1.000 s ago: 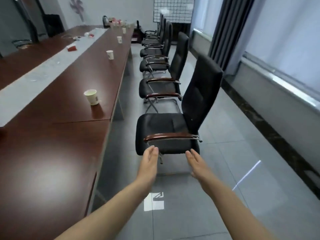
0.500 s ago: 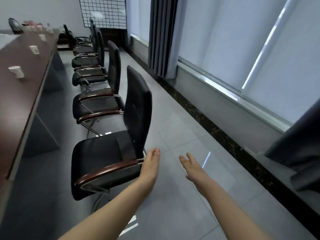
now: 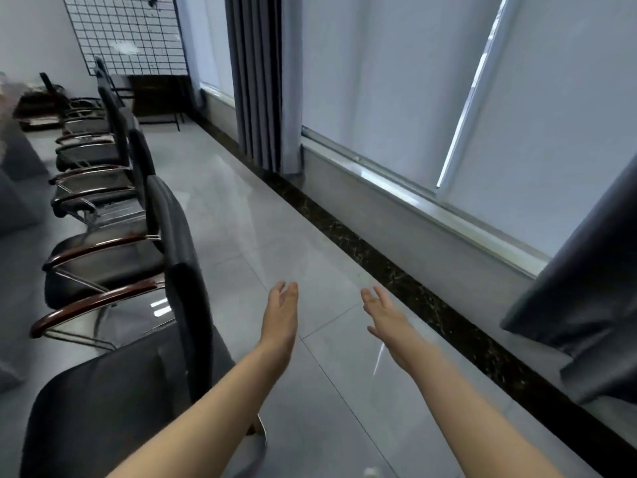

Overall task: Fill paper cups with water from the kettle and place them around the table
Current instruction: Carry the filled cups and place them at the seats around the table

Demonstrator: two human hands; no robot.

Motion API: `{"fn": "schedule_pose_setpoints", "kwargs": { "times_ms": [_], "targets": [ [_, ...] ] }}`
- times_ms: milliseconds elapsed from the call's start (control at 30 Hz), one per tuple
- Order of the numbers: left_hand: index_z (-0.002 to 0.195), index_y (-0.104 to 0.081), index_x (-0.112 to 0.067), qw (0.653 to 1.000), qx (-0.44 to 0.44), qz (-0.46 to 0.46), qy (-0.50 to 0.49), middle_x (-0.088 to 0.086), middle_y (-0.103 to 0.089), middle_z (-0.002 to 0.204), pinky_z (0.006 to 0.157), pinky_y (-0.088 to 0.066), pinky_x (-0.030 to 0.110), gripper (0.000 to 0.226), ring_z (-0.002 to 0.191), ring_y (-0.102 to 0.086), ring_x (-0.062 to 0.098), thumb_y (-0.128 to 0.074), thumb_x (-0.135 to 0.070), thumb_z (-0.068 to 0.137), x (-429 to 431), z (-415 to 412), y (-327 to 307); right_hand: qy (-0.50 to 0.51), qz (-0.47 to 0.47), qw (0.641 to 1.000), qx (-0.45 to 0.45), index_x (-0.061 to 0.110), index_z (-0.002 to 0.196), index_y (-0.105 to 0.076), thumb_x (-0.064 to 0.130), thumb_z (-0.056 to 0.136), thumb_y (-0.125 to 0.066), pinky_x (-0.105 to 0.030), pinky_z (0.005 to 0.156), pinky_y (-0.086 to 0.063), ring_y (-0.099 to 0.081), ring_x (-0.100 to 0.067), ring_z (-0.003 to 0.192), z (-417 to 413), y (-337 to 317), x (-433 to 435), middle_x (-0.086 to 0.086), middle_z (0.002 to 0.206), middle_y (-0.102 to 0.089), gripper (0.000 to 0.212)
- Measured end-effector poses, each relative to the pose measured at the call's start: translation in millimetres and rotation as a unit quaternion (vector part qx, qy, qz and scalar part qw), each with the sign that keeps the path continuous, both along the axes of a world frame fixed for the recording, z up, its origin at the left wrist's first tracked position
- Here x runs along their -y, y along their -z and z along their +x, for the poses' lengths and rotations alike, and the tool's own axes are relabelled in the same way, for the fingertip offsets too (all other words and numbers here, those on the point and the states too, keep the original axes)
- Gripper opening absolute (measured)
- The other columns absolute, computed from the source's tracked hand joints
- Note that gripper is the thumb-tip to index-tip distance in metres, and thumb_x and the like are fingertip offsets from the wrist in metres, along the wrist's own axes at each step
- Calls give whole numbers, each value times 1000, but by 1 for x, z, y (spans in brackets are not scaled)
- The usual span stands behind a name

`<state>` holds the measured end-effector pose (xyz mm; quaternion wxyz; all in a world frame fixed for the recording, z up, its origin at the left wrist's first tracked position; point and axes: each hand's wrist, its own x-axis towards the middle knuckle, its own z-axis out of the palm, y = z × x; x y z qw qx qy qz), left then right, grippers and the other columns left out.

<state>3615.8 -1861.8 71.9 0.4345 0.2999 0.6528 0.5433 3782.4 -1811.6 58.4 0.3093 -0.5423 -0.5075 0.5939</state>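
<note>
No paper cup, kettle or table top shows in this view. My left hand (image 3: 281, 313) reaches forward over the grey floor tiles, fingers straight and slightly apart, holding nothing. My right hand (image 3: 382, 313) is stretched out beside it, a little to the right, also spread and holding nothing. Both hands hover just right of the nearest black office chair (image 3: 138, 374), apart from its backrest.
A row of black chairs with brown armrests (image 3: 100, 243) runs along the left into the distance. A grey tiled aisle (image 3: 241, 208) lies between the chairs and the window wall. Dark curtains (image 3: 256, 81) hang at the back and another at right (image 3: 586, 288). A wire grid panel (image 3: 127, 32) stands far back.
The view has swung to the right: the table and its cups have left the frame, and the window wall now fills the right side. Both hands stay outstretched and hold nothing.
</note>
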Motion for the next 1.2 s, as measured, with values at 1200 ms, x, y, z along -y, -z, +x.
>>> {"fn": "schedule_pose_setpoints", "kwargs": {
  "times_ms": [1200],
  "targets": [
    [142,-40,-19,982,-2,33,-187,-6,-40,146,97,-25,19,44,131,-36,8,-44,-28,99,-677,-299,-41,-175,27,984,-15,29,153,-10,55,96,-36,-46,117,-24,-27,-16,143,-342,-37,-724,4,157,-26,67]
  ]
}}
